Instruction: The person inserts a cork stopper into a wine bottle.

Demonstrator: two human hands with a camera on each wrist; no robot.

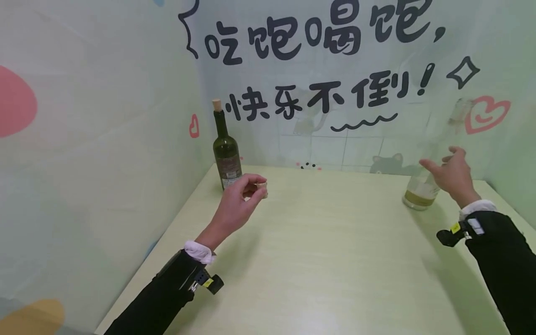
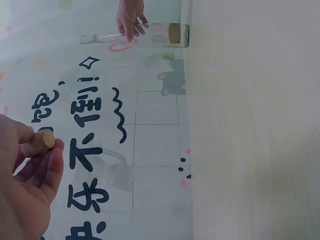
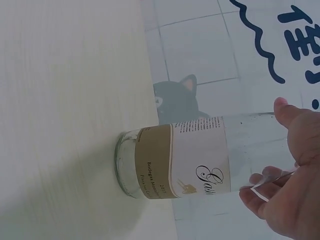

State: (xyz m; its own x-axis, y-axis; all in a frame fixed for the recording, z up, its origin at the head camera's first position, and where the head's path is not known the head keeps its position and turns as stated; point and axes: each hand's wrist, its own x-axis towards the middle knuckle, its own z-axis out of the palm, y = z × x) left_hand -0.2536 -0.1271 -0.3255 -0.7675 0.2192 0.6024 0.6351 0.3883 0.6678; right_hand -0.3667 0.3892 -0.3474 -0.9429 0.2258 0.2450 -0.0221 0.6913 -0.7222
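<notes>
My left hand (image 1: pixel 240 202) pinches a cork (image 2: pixel 37 143) between thumb and fingers, held above the table. Just behind that hand stands a dark green wine bottle (image 1: pixel 226 148), with a cork stopper (image 1: pixel 217 105) in its neck. At the right, a clear glass bottle (image 3: pixel 200 159) with a white and gold label stands upright on the table. Beside its upper body is my right hand (image 1: pixel 454 174), thumb and fingers apart on either side of the glass. Whether they touch the glass is hard to tell. In the head view, this hand partly covers the clear bottle.
The pale wooden table (image 1: pixel 326 260) meets a printed curtain (image 1: pixel 268 144) along its back edge. Another curtain wall (image 1: pixel 125 139) runs along the left side. Both bottles stand near the back corners of the table.
</notes>
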